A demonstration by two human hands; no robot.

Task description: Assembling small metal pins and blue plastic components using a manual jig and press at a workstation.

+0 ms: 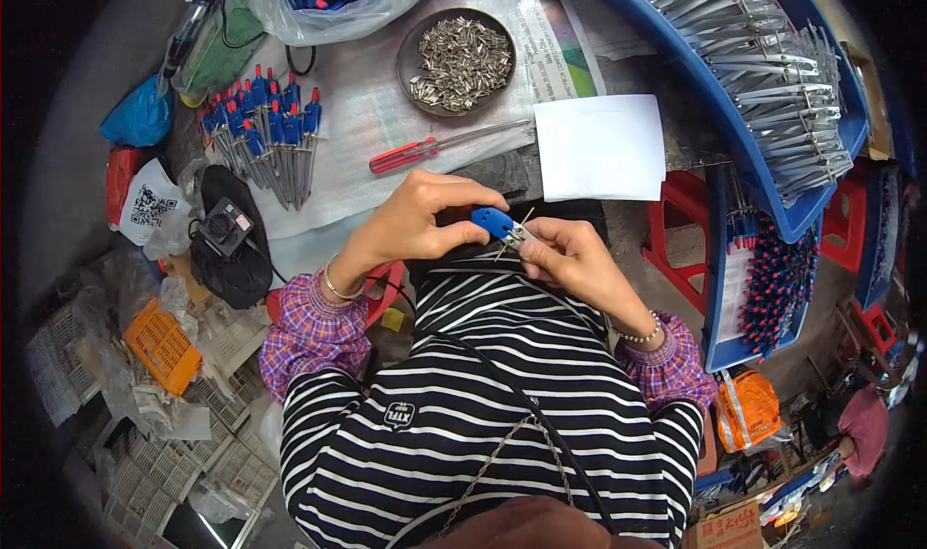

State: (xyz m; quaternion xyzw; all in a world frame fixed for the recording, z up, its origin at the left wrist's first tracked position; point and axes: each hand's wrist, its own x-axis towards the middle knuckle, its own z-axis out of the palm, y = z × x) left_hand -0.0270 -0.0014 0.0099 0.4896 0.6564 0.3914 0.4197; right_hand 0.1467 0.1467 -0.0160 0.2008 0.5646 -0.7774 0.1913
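Note:
In front of my waist, a blue plastic compass head point(493, 223) with thin metal parts sticking out crosswise is held between my two hands. My left hand point(432, 211) is closed in a pinch on the blue plastic. Thumb and fingers of my right hand point(570, 256) close on the metal end of the same piece. The finer metal parts are too small to make out. Beyond the hands lies a red-handled screwdriver point(404, 155), and behind it a round dark bowl point(403, 78) holds many small metal cylinders point(461, 61). White paper sheets point(599, 148) lie beside them.
Blue-headed compasses with red tips point(266, 134) lie heaped at the left. A plastic bag point(352, 23) of blue parts stands behind. At the right, a blue tray point(715, 95) holds metal legs, above another blue tray point(716, 322) and red stools point(676, 235).

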